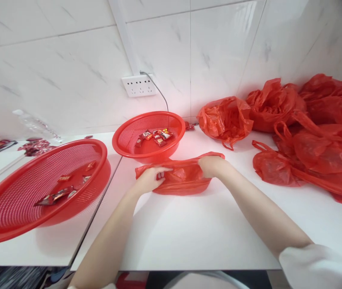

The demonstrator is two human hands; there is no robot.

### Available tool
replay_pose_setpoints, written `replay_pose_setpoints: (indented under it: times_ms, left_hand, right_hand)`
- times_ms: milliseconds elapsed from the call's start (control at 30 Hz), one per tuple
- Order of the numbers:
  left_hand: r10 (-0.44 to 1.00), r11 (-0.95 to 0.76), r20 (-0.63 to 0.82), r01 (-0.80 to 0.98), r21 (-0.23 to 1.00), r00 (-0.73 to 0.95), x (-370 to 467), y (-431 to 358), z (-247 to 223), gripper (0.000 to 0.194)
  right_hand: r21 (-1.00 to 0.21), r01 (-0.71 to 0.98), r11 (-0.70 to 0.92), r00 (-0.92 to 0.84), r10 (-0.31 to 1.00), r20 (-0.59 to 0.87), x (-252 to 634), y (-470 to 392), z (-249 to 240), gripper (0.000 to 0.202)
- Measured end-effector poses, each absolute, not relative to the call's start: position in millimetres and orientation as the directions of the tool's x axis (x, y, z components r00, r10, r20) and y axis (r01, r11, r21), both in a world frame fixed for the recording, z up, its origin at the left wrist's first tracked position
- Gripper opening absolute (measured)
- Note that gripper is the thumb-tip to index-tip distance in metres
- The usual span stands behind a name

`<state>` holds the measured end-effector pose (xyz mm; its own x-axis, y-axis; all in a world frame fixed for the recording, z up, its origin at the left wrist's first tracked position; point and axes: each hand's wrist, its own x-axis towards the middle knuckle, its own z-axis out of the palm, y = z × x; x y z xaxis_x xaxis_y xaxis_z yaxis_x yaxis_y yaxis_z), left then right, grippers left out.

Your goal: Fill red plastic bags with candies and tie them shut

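A red plastic bag [182, 185] lies on the white table in front of me, its mouth spread between my hands. My left hand [151, 179] is closed on the bag's left rim, with a finger extended across the opening. On the other side, my right hand [210, 166] reaches into the mouth at the right. The bag's film hides its fingertips, so I cannot tell whether they grip. Just behind the bag stands a round red mesh basket [119, 140] holding several small wrapped snack packets [160, 141].
A larger red mesh basket [11, 200] with several packets [58, 196] stands at the left. At the right are an open red bag of bags [226, 120] and piled red bags [324, 148]. A socket panel [140, 86] with a cable is on the wall; a table seam [98, 204] runs left.
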<state>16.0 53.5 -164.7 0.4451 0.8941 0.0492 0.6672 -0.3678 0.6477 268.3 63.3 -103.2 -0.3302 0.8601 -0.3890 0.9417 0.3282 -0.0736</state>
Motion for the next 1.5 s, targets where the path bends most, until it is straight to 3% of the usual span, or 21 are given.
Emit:
replay_pose_setpoints:
  times_ms: [100,200,300,367,433,500,567,667,733,867,1000,1067,1133,1233,1300,1500]
  left_hand:
    - [0.882,-0.391,0.084,0.621,0.680,0.464,22.4,49.4,-165.3,0.035]
    - [0.873,-0.398,0.068,0.625,0.671,0.484,27.0,47.1,-170.3,0.022]
    - [0.889,-0.370,0.049,0.650,0.663,0.455,29.7,46.8,-174.3,0.024]
    - [0.916,-0.302,0.057,0.591,0.748,0.396,32.3,48.0,-172.7,0.031]
    - [0.959,-0.137,0.027,0.381,0.914,0.281,35.7,50.5,-166.8,0.032]
    - [0.984,0.095,-0.095,0.009,0.995,0.148,38.4,53.3,-157.3,0.046]
    - [0.963,0.268,-0.259,-0.313,0.911,0.071,38.6,55.6,-146.5,0.069]
    - [0.905,0.392,-0.421,-0.495,0.775,0.058,35.0,57.4,-133.7,0.089]
    - [0.884,0.432,-0.462,-0.519,0.738,0.078,32.3,58.5,-129.7,0.084]
    - [0.907,0.363,-0.420,-0.569,0.737,0.035,30.2,61.4,-131.3,0.046]
    - [0.927,0.283,-0.375,-0.619,0.732,-0.020,31.6,61.5,-140.8,0.031]
    - [0.926,0.254,-0.373,-0.626,0.737,-0.064,34.1,59.7,-147.1,0.027]
    - [0.929,0.232,-0.361,-0.623,0.747,-0.087,37.5,57.2,-153.3,0.023]
    - [0.940,0.237,-0.336,-0.600,0.764,-0.056,42.3,53.5,-161.4,0.020]
    - [0.949,0.235,-0.313,-0.582,0.778,-0.037,43.9,52.0,-165.6,0.020]
    - [0.973,0.197,-0.230,-0.512,0.836,-0.001,43.8,51.1,-169.7,0.018]
  right_hand:
    - [-0.235,0.852,0.468,-0.516,0.828,-0.219,263.9,57.8,-100.7,0.020]
    - [-0.437,0.627,0.644,-0.719,0.695,-0.009,252.3,57.1,-113.0,0.021]
    - [-0.501,0.581,0.641,-0.766,0.640,-0.070,245.2,62.8,-134.9,0.016]
    - [-0.493,0.632,0.597,-0.736,0.662,-0.141,245.3,67.7,-145.4,0.015]
    - [-0.509,0.627,0.590,-0.736,0.662,-0.140,247.4,71.2,-148.0,0.014]
    - [-0.582,0.532,0.615,-0.779,0.626,-0.050,249.8,72.3,-143.1,0.012]
    - [-0.670,0.395,0.628,-0.802,0.591,0.081,251.8,71.7,-134.1,0.012]
    - [-0.731,0.319,0.603,-0.764,0.620,0.177,254.5,70.5,-120.9,0.014]
    - [-0.716,0.330,0.615,-0.727,0.649,0.222,256.5,71.3,-115.9,0.015]
    - [-0.598,0.471,0.649,-0.637,0.719,0.278,262.7,75.3,-117.0,0.020]
    - [-0.352,0.850,0.392,-0.407,0.913,0.033,273.3,76.6,-123.0,0.049]
    - [-0.232,0.932,0.278,-0.306,0.947,-0.096,278.6,76.5,-122.7,0.053]
    - [-0.198,0.949,0.244,-0.279,0.945,-0.169,282.9,76.5,-119.2,0.049]
    - [-0.255,0.930,0.266,-0.317,0.930,-0.186,287.1,75.5,-109.0,0.047]
    - [-0.329,0.897,0.296,-0.349,0.930,-0.114,288.4,73.3,-100.4,0.048]
    - [-0.461,0.790,0.405,-0.268,0.903,0.335,282.9,64.9,-84.1,0.028]
